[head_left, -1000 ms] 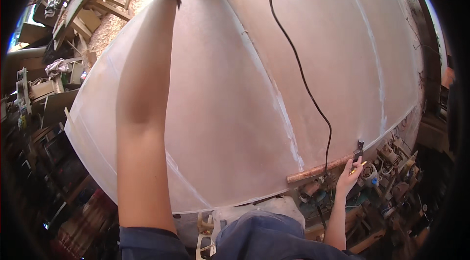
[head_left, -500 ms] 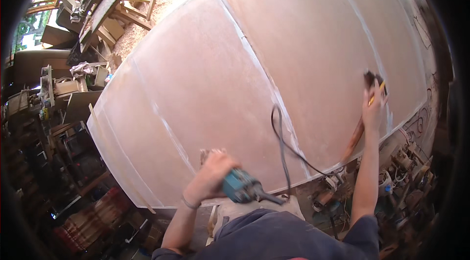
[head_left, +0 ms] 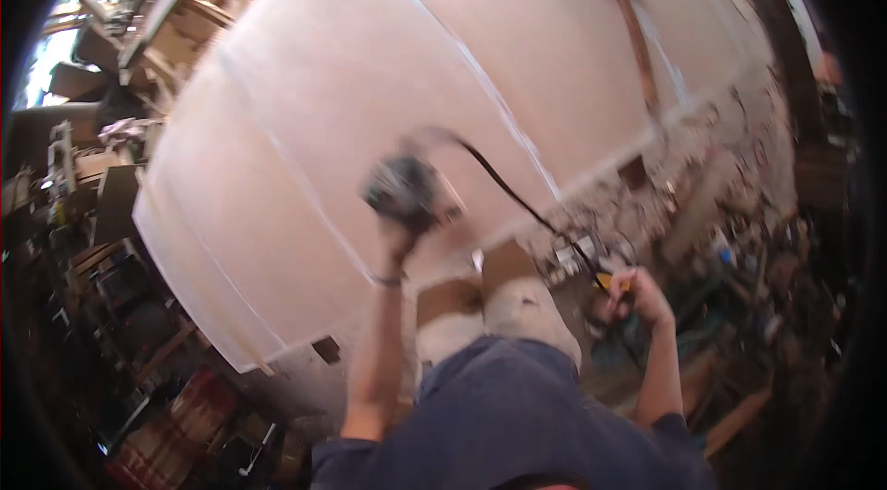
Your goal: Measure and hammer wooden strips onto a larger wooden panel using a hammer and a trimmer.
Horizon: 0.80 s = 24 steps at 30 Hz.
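The left hand (head_left: 399, 236), smeared by motion, is raised over the large pale pink panel (head_left: 333, 130) and closed around a corded power tool (head_left: 399, 187); the blur and the tool's dark body swallow most of its fingers, so their separate places cannot be read. The tool's outline is lost too: a greenish, dark housing shows with a paler part at its right side, and its exact shape is hard to make out. A black cord (head_left: 508, 185) loops out from it, soft at the start and sharper lower down, then runs to the right hand (head_left: 644, 298), where it drops out of clear sight among shadowed clutter. That hand is curled, its fingers bent round a small yellow object (head_left: 617, 281) that is mostly covered by them; it appears that the cord passes against these fingers, but I cannot tell whether it is gripped. Higher on the panel lies a hammer-like tool (head_left: 630, 28) with a dark head and a brown handle, the handle's lower end fuzzy near the panel's edge. The panel's far side is cut off by the upper border. The navy shirt (head_left: 499, 407) hides the ground directly below.
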Available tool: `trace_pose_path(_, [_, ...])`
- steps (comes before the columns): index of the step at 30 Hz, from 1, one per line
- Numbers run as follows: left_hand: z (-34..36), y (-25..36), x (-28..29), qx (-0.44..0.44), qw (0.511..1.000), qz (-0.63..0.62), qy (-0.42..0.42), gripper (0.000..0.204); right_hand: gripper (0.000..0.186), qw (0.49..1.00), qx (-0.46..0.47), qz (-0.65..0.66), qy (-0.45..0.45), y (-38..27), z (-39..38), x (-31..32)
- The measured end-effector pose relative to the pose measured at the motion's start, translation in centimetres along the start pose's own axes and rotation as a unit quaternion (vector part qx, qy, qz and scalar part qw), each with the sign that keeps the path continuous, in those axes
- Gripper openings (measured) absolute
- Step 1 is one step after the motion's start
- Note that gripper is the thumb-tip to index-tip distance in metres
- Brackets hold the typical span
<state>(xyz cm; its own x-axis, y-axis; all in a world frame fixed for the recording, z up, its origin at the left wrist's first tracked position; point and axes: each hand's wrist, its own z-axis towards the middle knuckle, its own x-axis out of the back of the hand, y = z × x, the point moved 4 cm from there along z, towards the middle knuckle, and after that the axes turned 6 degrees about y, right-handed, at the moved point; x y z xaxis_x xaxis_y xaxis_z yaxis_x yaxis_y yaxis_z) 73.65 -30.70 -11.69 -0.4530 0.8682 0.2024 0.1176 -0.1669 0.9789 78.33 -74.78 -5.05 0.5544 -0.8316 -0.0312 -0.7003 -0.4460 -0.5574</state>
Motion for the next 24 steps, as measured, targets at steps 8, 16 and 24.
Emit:
trace_pose_path(8, [-0.7, 3.9, -5.0, 0.053, 0.982, -0.173, 0.062, 0.067, 0.036, 0.729, 0.372, -0.267, 0.508, 0.0, -8.7, 9.5])
trace_pose_path(16, [-0.6, 5.1, -16.0, 0.016, 0.979, -0.197, 0.041, 0.048, 0.036, 0.757, 0.349, -0.162, 0.529, 3.3, -3.8, 8.6])
trace_pose_path(24, [1.9, 4.2, -18.6, -0.085, 0.981, -0.170, 0.028, 0.037, 0.031, 0.792, 0.452, -0.011, 0.409, 8.7, 1.4, 7.7])
